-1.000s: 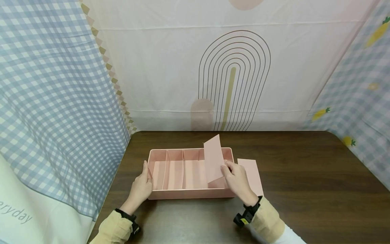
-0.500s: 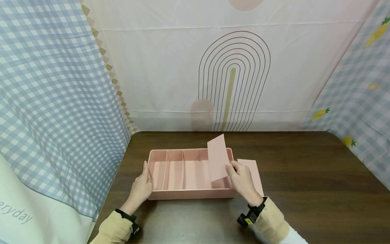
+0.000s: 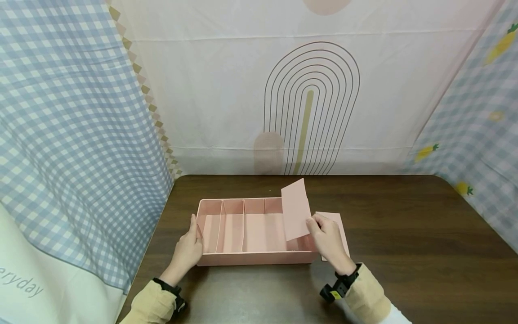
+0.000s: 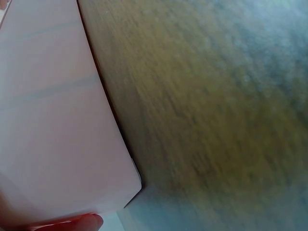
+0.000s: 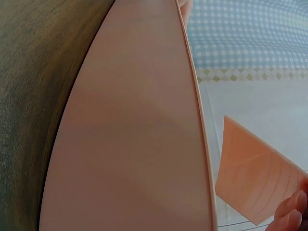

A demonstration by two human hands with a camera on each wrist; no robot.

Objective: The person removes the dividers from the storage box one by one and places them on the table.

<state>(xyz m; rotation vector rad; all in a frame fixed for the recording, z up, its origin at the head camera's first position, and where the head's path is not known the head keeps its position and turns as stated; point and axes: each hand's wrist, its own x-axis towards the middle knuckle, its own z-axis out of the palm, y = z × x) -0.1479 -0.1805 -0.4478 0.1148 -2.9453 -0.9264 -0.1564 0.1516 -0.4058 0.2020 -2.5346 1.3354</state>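
Note:
A long pink organizer box (image 3: pixel 255 258) stands on the table, with thin upright dividers (image 3: pixel 243 225) parting its left side into compartments. My left hand (image 3: pixel 187 246) rests against its left end, fingers reaching along the end wall. A fingertip (image 4: pixel 91 222) shows at the box's corner in the left wrist view. My right hand (image 3: pixel 327 236) pinches a loose flat pink divider (image 3: pixel 295 209) by its lower right edge. That divider is tilted over the right end of the box, its upper edge standing above the back rim. In the right wrist view it appears beyond the box's rim.
A second flat pink panel (image 3: pixel 337 220) lies on the dark wooden table (image 3: pixel 404 234) just right of the box, partly behind my right hand. A printed white cloth (image 3: pixel 218 99) hangs behind the table. Blue checked cloth (image 3: pixel 81 112) hangs along the left side.
My right hand has moved steadily to the right with the divider, bringing it closer to the box's right end. The left hand and the box have stayed in place.

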